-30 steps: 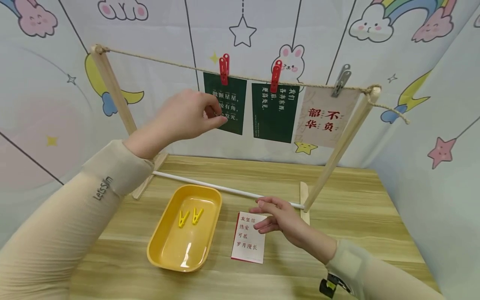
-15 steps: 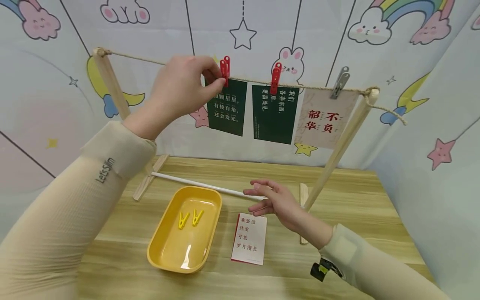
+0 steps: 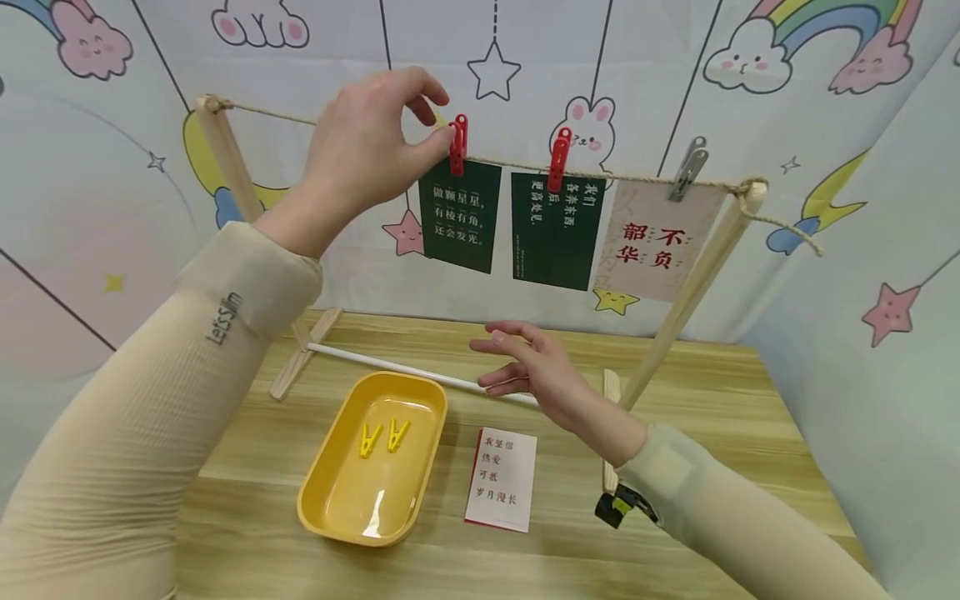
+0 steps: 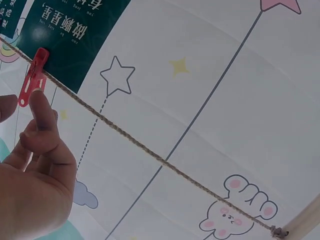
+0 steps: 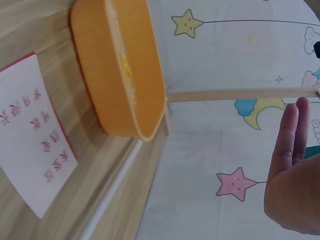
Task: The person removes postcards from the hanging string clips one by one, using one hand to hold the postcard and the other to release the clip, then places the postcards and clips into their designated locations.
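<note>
My left hand (image 3: 375, 137) is raised at the left red clothespin (image 3: 458, 143), its thumb tip right beside the pin and its index finger held apart. In the left wrist view the handle end of the red clothespin (image 4: 35, 75) shows between the spread thumb and fingers. That pin clips a green card (image 3: 461, 217) with white characters to a twine line (image 3: 510, 163). Lower down, my right hand (image 3: 543, 371) hovers over the white bar with fingers extended and nothing in them. Its two straight fingertips (image 5: 287, 115) show in the right wrist view.
Another red clothespin (image 3: 558, 158) holds a second green card (image 3: 557, 237); a grey clothespin (image 3: 688, 171) holds a pale card (image 3: 652, 242). Wooden posts (image 3: 693, 292) carry the line above a white bar (image 3: 397, 367). A yellow tray (image 3: 318, 492) contains two yellow clothespins (image 3: 370, 440). Printed cards (image 3: 501, 479) lie beside it.
My left hand has risen from in front of the left green card to its red clothespin, and its thumb and index finger have parted. My right hand has moved up and left, away from the cards.
</note>
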`<state>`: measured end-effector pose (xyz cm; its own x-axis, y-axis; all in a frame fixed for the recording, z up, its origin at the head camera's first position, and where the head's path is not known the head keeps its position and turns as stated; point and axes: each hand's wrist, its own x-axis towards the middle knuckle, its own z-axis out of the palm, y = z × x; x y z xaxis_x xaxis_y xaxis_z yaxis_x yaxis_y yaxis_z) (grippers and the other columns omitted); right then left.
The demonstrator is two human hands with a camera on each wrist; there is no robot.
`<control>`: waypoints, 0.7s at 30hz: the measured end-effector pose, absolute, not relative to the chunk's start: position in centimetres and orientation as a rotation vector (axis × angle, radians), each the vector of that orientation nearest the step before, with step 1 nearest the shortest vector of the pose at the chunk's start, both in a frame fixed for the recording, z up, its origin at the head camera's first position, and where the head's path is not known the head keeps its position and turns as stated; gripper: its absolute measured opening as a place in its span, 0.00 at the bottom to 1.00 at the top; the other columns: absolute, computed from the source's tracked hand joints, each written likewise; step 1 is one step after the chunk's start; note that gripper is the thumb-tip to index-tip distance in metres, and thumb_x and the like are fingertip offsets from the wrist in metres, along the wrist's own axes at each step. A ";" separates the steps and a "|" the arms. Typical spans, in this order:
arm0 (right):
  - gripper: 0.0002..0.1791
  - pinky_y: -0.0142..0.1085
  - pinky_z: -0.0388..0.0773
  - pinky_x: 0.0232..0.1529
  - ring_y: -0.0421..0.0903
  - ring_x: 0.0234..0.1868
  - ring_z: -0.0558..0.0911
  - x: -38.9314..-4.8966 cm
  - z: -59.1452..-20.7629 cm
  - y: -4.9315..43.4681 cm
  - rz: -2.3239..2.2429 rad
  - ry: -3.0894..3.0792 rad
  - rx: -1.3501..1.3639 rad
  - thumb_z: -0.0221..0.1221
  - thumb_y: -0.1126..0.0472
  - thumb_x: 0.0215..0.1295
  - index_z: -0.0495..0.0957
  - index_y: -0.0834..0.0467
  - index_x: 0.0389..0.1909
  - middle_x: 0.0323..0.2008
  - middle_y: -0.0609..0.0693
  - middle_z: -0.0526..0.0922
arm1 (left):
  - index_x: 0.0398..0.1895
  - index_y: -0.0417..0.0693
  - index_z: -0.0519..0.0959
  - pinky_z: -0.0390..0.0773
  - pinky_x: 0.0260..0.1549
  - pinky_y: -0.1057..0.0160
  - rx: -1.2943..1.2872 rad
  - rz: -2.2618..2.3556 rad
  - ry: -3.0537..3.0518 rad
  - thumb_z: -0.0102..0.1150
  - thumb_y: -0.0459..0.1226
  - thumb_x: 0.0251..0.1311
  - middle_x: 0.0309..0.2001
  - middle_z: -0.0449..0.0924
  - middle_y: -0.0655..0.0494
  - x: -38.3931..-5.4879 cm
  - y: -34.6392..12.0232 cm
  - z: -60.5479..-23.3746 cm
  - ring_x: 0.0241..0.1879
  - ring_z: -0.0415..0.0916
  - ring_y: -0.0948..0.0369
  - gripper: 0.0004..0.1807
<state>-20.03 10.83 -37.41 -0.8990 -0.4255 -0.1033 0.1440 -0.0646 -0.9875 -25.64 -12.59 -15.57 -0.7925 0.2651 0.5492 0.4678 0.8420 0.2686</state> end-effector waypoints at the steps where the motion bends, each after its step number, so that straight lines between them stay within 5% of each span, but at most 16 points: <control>1: 0.27 0.43 0.89 0.46 0.46 0.38 0.92 -20.3 -37.2 10.6 -2.029 1.833 -0.308 0.53 0.50 0.85 0.68 0.59 0.76 0.68 0.60 0.81 | 0.69 0.51 0.79 0.77 0.58 0.51 -0.543 -0.553 -2.521 0.54 0.48 0.77 0.60 0.85 0.51 -25.7 -12.6 -15.5 0.58 0.77 0.50 0.23; 4: 0.26 0.43 0.89 0.47 0.47 0.38 0.92 -20.8 -36.4 10.0 -2.047 1.837 -0.327 0.53 0.51 0.85 0.68 0.57 0.76 0.68 0.57 0.82 | 0.75 0.54 0.75 0.73 0.69 0.52 -0.571 -0.593 -2.551 0.55 0.48 0.77 0.68 0.81 0.54 -26.2 -12.7 -15.2 0.68 0.74 0.52 0.27; 6: 0.26 0.44 0.89 0.48 0.48 0.39 0.93 -21.1 -36.1 9.6 -2.059 1.839 -0.335 0.54 0.52 0.85 0.68 0.54 0.77 0.67 0.54 0.83 | 0.77 0.57 0.73 0.73 0.67 0.56 -0.590 -0.630 -2.582 0.55 0.49 0.76 0.72 0.77 0.58 -26.5 -12.8 -15.1 0.62 0.81 0.54 0.29; 11: 0.28 0.45 0.89 0.48 0.50 0.42 0.93 -21.9 -35.4 8.4 -2.097 1.843 -0.335 0.56 0.51 0.84 0.65 0.51 0.79 0.69 0.52 0.81 | 0.82 0.61 0.68 0.78 0.41 0.63 -0.664 -0.750 -2.657 0.57 0.50 0.77 0.77 0.71 0.62 -27.0 -13.4 -15.1 0.29 0.85 0.59 0.32; 21: 0.36 0.42 0.89 0.48 0.50 0.47 0.92 -23.3 -34.5 7.0 -2.181 1.813 -0.241 0.55 0.52 0.84 0.53 0.48 0.85 0.75 0.49 0.75 | 0.82 0.55 0.67 0.81 0.47 0.63 -0.777 -0.904 -2.708 0.54 0.45 0.81 0.76 0.72 0.56 -27.7 -13.3 -15.2 0.27 0.84 0.57 0.30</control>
<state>-23.30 7.04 -34.52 -0.9427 -0.3286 -0.0582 0.1172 -0.1627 -0.9797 -27.69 -13.34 -15.15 -0.8464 0.4211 0.3259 0.5325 0.6780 0.5068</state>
